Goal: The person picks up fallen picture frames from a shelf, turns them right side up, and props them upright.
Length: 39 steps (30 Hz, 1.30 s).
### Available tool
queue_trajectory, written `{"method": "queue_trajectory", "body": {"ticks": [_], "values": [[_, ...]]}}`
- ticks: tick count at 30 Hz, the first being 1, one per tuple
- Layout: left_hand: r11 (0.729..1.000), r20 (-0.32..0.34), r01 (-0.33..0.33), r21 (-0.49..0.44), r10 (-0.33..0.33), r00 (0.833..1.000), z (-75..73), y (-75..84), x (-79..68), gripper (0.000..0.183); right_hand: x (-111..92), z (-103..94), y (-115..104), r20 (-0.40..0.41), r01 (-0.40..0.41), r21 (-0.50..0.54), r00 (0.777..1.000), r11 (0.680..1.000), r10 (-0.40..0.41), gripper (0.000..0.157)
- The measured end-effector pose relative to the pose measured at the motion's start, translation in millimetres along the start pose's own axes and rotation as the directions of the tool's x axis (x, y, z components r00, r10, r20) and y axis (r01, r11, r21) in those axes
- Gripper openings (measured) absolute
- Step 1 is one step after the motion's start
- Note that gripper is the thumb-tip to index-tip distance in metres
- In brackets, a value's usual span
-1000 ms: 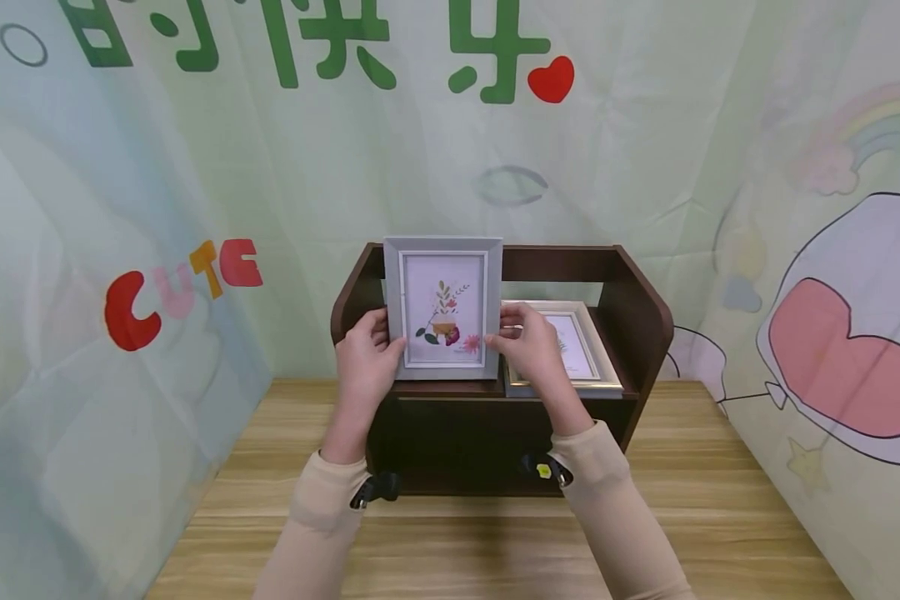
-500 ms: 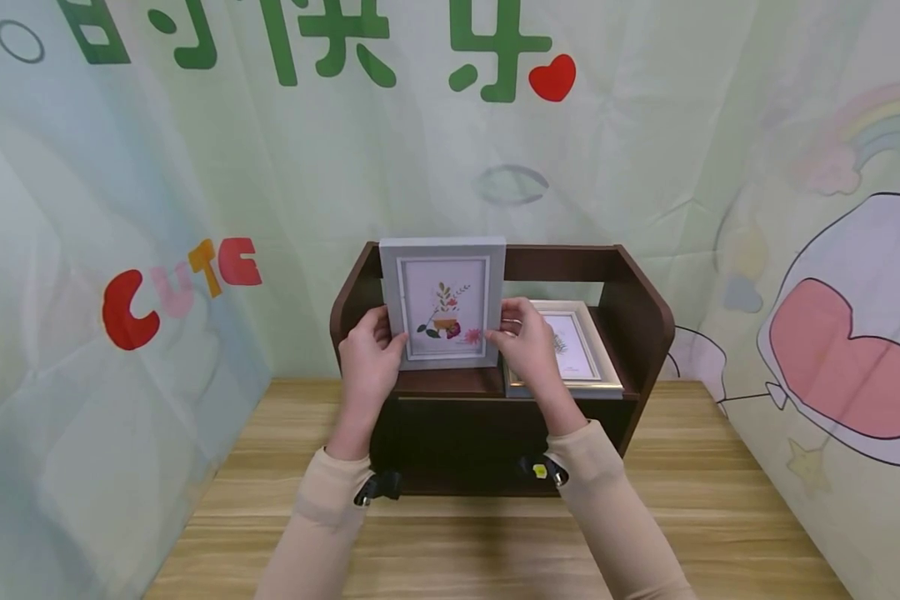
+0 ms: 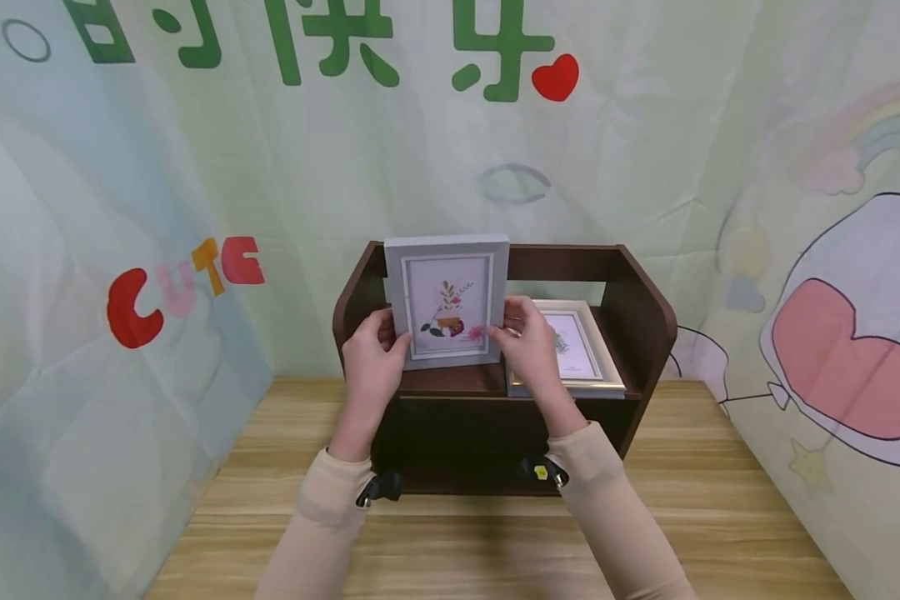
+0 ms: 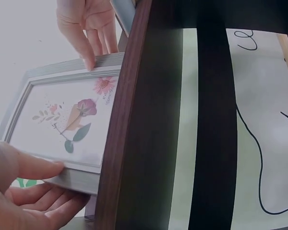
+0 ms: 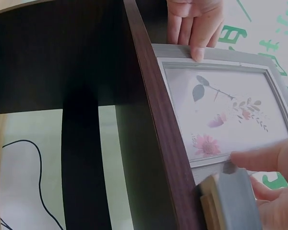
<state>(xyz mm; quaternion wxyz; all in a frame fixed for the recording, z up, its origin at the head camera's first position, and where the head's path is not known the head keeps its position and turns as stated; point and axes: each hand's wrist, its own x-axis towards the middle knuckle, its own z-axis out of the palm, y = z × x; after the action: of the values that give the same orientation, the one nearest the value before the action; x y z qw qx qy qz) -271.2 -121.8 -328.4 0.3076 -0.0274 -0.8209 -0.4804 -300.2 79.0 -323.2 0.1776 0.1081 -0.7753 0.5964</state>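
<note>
A grey picture frame [image 3: 450, 304] with a flower print stands nearly upright over the left part of the dark brown shelf's top board [image 3: 453, 380]. My left hand [image 3: 373, 354] pinches its left side, thumb on the front and fingers behind. On the opposite side my right hand [image 3: 528, 342] grips the edge the same way. In the left wrist view, the left thumb [image 4: 41, 167] presses the grey border. The right wrist view has the right thumb [image 5: 254, 160] at the print's edge. Just right of it lies a gold-rimmed picture frame [image 3: 607, 354], flat on the board and partly behind my right hand.
The brown shelf [image 3: 648, 321] has raised side panels and a back rail [image 3: 562, 263]. It stands on a wood-grain table [image 3: 720, 475]. Printed cloth [image 3: 645, 167] hangs behind and along both sides. Below the top board the shelf is open, as the wrist views show.
The grey picture frame's lower edge has moved back from the front of the board, and the frame has turned slightly. Both hands keep their hold and have shifted only a little.
</note>
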Motion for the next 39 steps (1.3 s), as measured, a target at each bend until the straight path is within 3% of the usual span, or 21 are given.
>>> {"method": "queue_trajectory", "body": {"ticks": [8, 16, 28, 39], "values": [[1.0, -0.028, -0.027, 0.008, 0.027, 0.999, 2.3, -4.7, -2.6, 0.03, -1.0, -8.1, 1.3, -0.026, 0.057, -0.05, 0.998, 0.997, -0.058, 0.044], [0.998, -0.101, -0.067, -0.01, 0.066, 0.993, 4.6, -7.6, -8.0, 0.03, -2.6, -16.9, -4.2, -0.053, 0.098, -0.079, 0.993, 0.992, -0.102, 0.044], [0.987, -0.223, -0.154, -0.054, 0.138, 0.965, 14.2, -14.5, -16.2, 0.028, -0.8, -20.0, -12.7, -0.089, 0.129, -0.046, 0.987, 0.991, -0.132, 0.043], [0.971, -0.316, -0.222, -0.086, 0.185, 0.931, 23.4, -16.3, -23.6, 0.028, 5.8, -19.7, -21.5, -0.117, 0.251, -0.038, 0.96, 0.967, -0.254, 0.042]]}}
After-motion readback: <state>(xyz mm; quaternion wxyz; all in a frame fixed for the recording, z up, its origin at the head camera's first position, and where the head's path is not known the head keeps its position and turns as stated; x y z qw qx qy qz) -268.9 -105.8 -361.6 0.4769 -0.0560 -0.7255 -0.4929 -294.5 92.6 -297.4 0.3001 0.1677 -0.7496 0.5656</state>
